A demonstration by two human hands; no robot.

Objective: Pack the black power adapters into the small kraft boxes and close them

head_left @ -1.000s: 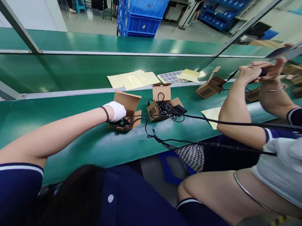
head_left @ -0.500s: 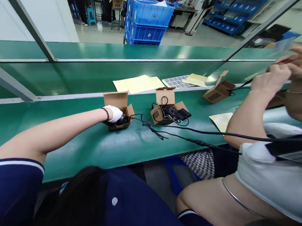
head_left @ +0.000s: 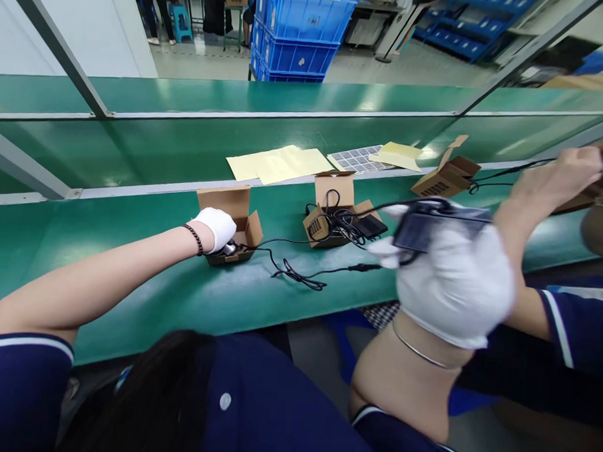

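Observation:
My left hand, in a white glove, reaches into an open brown cardboard box on the left. Its fingers close round a dark, cylindrical device with a silver part, mostly hidden by the glove and box wall. A thin black cable trails right from this box along the table. My right hand, also gloved and blurred, grips a black power adapter above the table's front edge, with black cord around it.
A second open box holds coiled cable and a black adapter. Yellow sheets and a label sheet lie behind. At right, a co-worker's hands work by another box. A metal frame post rises left.
My right hand has swung from the right edge leftward over the table, carrying the adapter. My left hand and its box have shifted slightly left. The co-worker's hands sit lower.

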